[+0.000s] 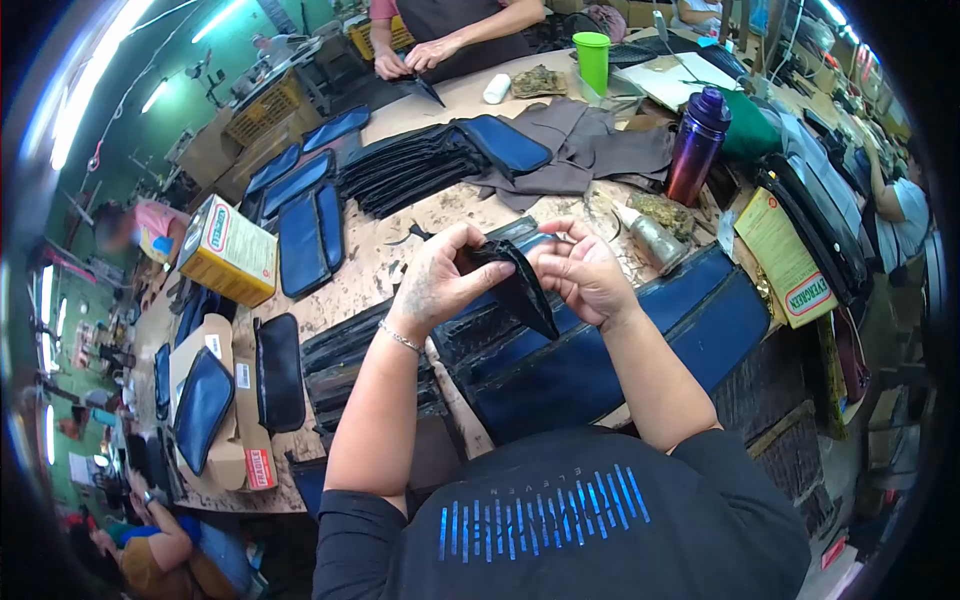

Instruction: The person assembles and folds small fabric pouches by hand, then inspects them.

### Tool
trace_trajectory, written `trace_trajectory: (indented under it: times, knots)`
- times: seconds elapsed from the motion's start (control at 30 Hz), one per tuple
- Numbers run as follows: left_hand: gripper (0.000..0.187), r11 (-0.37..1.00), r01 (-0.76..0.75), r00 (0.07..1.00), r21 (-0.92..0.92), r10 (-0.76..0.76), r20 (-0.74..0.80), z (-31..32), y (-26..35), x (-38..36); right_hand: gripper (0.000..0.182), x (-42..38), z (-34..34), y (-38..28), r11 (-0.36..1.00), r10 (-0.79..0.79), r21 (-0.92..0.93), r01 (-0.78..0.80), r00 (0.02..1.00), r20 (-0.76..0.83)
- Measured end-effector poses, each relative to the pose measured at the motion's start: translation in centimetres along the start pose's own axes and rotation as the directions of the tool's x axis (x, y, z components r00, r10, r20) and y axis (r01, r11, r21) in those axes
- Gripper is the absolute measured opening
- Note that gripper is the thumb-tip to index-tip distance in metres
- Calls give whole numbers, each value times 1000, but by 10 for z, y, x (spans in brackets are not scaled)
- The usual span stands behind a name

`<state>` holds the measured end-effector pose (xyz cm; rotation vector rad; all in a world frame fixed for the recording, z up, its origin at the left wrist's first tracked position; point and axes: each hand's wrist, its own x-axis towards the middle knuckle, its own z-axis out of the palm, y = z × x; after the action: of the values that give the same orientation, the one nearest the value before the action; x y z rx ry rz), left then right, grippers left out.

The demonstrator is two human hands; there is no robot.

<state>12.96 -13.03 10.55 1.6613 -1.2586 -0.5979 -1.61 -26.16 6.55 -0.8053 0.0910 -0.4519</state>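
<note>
My left hand (448, 278) is closed on a thin black folded piece (527, 298) that looks like leather, its thumb lying across the upper part. At the other side of this piece is my right hand (588, 276), its fingers bent and pinching near the upper edge. The black piece is tilted, its pointed lower end hanging above the table. Below both hands lie long blue panels with black edges (640, 335) and dark strips (350, 345). A pale-handled tool (458, 400) lies between them, partly hidden.
Ahead are a stack of black pieces (410, 172), blue pouches (305, 240) and brown material (570, 145). A yellow can (228, 252) stands left; a purple bottle (698, 140), grey tube (652, 238) and green cup (592, 62) are right. Across the table, another person's hands (415, 60) hold a dark piece.
</note>
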Motion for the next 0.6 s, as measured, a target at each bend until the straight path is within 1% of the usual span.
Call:
trace_trajectory:
  times: [0.03,0.07,0.1,0.13,0.17,0.2,0.23,0.27,0.3,0.33,0.37,0.43,0.47,0.6]
  knots:
    - [24,999,34,997,-34,-37,-70,5,2,1,41,-2,0,-1,1000,-4,-1,4,1000,-8]
    - [22,1000,9,993,5,-8,-121,8,8,-2,38,-4,0,-3,987,-156,-68,148,979,-128]
    - [22,1000,3,993,1,-3,-118,11,7,-1,35,-5,0,-3,948,-309,-153,280,922,-231]
    - [22,1000,-23,987,18,26,-160,14,4,-1,32,-9,3,-2,748,-575,-470,468,811,-107]
    - [22,998,-43,978,34,49,-200,18,2,-1,34,-16,8,-3,466,-733,-688,557,678,53]
    - [23,994,-45,973,101,67,-221,22,13,-3,35,-19,17,-11,140,-800,-753,644,521,298]
    - [23,995,-38,974,94,58,-220,26,14,-4,37,-21,26,-16,-200,-763,-717,667,353,542]
    - [26,986,-55,965,160,93,-244,28,15,-4,40,-21,35,-15,-276,-757,-679,680,281,589]
    - [29,971,-74,955,227,134,-266,30,16,-4,42,-21,40,-12,-291,-749,-679,675,281,600]
    - [30,982,-59,964,179,103,-244,31,20,-5,45,-20,40,-11,-319,-745,-699,640,286,602]
    - [30,983,-59,963,175,103,-249,33,21,-6,48,-19,39,-10,-347,-740,-716,606,292,606]
    - [29,964,-130,945,230,190,-264,35,23,-9,50,-18,33,-8,-347,-746,-727,593,295,597]
    - [29,954,-133,940,267,207,-272,36,26,-11,53,-18,31,-7,-343,-758,-744,574,299,580]
    - [29,948,-133,936,288,216,-278,40,32,-14,56,-18,28,-6,-332,-750,-749,573,321,578]
